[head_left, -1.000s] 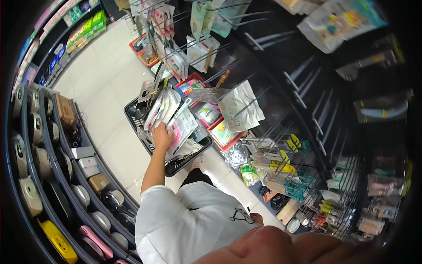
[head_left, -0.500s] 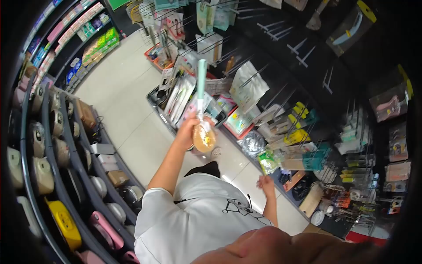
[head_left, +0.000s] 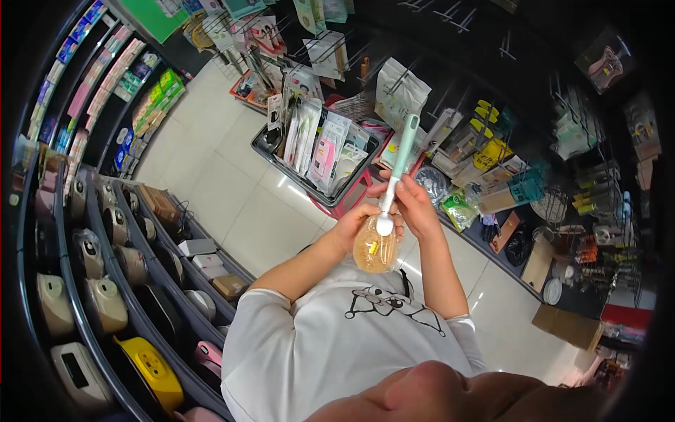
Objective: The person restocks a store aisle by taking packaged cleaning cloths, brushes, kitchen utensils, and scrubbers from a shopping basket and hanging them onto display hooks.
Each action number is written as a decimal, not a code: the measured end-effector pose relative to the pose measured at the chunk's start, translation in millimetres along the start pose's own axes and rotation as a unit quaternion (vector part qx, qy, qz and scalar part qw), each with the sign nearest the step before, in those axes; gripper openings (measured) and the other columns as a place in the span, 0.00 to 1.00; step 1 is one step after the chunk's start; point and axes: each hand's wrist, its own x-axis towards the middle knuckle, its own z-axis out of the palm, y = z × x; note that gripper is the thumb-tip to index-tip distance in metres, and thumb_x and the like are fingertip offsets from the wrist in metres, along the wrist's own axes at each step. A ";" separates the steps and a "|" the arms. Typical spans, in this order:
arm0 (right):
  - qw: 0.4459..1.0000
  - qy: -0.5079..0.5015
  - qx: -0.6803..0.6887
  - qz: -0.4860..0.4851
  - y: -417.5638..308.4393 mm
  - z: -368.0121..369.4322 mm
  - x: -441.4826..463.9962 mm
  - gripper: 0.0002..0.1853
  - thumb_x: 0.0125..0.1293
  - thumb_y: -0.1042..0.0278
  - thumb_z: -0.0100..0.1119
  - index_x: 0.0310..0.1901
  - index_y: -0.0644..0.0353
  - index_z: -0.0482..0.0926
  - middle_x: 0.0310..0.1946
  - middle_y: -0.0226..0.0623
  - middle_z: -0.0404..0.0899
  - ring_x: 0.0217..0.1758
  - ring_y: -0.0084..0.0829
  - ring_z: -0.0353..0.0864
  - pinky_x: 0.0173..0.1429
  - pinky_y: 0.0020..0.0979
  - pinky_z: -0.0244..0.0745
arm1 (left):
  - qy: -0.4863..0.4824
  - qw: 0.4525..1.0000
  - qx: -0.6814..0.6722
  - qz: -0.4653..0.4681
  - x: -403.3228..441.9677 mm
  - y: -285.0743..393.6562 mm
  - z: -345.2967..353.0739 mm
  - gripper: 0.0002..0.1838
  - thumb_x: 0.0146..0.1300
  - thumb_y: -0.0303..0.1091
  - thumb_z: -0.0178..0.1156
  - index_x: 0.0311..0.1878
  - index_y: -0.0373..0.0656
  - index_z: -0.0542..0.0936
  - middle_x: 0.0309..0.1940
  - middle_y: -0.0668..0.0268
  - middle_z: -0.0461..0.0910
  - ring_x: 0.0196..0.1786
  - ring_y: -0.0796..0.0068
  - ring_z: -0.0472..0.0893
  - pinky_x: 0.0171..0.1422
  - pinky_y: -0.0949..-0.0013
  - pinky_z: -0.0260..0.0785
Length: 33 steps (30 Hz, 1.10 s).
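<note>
A long-handled scrubber [head_left: 375,247] with a round tan head and a mint-green and white handle is held in front of my chest. Clear plastic seems to cover its head, and a small yellow label shows there. My left hand [head_left: 354,226] is closed around the side of the head, near the neck. My right hand [head_left: 416,206] grips the white lower part of the handle with thumb and fingers. The handle's green end points up and slightly right, toward the hanging goods.
A black basket [head_left: 299,176] of packaged goods stands ahead, above something pink. Hooks with packaged kitchen tools [head_left: 492,151] line the right. At left, shelves hold rice cookers [head_left: 105,306] and a yellow appliance [head_left: 149,369]. Pale floor tiles [head_left: 239,204] run between.
My right hand has come up from the lower right and taken hold of the handle. The scrubber has moved right and lower, its handle now leaning right. My view has shifted.
</note>
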 end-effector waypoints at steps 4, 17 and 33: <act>0.999 0.034 0.024 0.017 11.9 52.2 13.8 0.16 0.76 0.61 0.48 0.57 0.63 0.72 0.41 0.42 0.84 0.42 0.29 0.83 0.50 0.29 0.77 | 0.018 0.999 0.031 -0.001 -49.2 33.3 -10.2 0.18 0.68 0.43 0.53 0.54 0.40 0.74 0.53 0.56 0.76 0.54 0.56 0.79 0.63 0.54 0.71; 0.975 0.147 0.050 -0.158 82.1 212.9 179.2 0.16 0.77 0.64 0.44 0.59 0.65 0.68 0.34 0.42 0.80 0.39 0.38 0.83 0.47 0.39 0.80 | 0.479 0.781 0.128 0.379 -473.3 200.0 -181.4 0.18 0.69 0.37 0.61 0.57 0.39 0.76 0.53 0.60 0.79 0.53 0.65 0.79 0.62 0.62 0.73; 0.954 0.163 -0.139 -0.210 -69.1 227.3 383.3 0.16 0.77 0.64 0.44 0.59 0.64 0.70 0.30 0.37 0.79 0.33 0.31 0.83 0.40 0.31 0.80 | 0.464 0.793 0.216 0.330 -448.6 339.2 -205.3 0.07 0.68 0.28 0.57 0.47 0.38 0.77 0.38 0.65 0.79 0.38 0.75 0.80 0.45 0.73 0.76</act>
